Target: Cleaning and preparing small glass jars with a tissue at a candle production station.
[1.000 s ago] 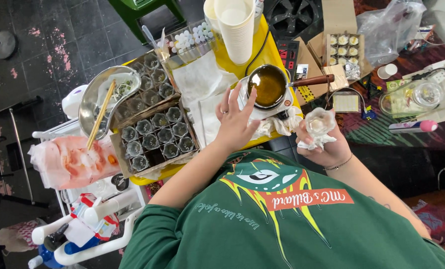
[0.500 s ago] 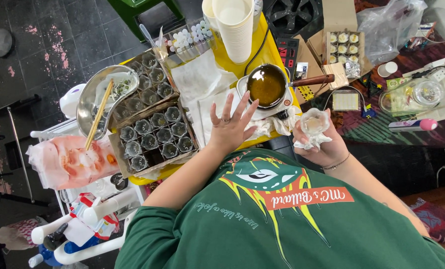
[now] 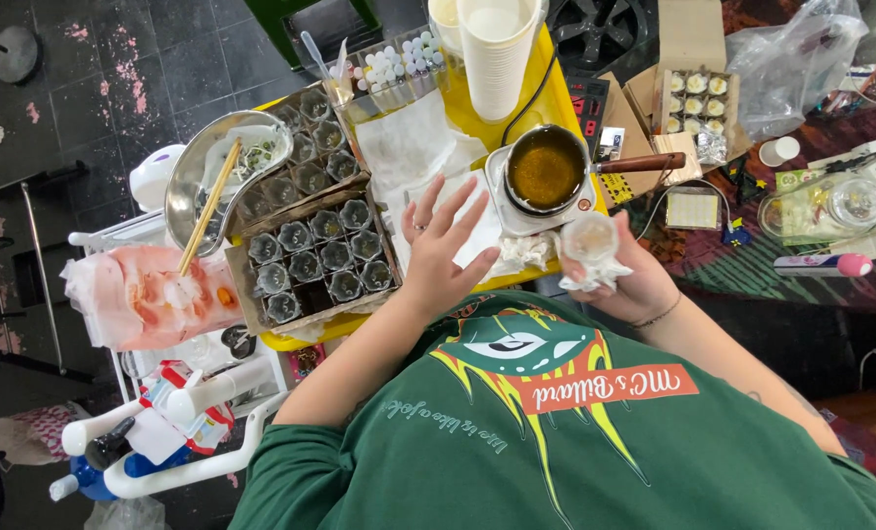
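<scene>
My left hand (image 3: 441,250) hovers open with fingers spread over a white paper towel (image 3: 477,231), just left of a small pan of amber liquid (image 3: 546,169) on a white hot plate (image 3: 502,211). There is a ring on one of its fingers. My right hand (image 3: 639,290) is closed around a small glass jar (image 3: 591,238) wrapped in white tissue, held just below the hot plate. A cardboard tray of several empty small glass jars (image 3: 310,260) lies left of my left hand on the yellow table (image 3: 561,98).
A metal bowl with chopsticks (image 3: 188,186) sits at the far left, with a pink plastic bag (image 3: 144,299) below it. A stack of paper cups (image 3: 495,49) stands behind the pan. At the right are a box of filled jars (image 3: 693,103) and a clear bag (image 3: 791,59).
My left hand has drawn back from the edge of the hot plate towards me and spread its fingers. My right hand has shifted the wrapped jar slightly left.
</scene>
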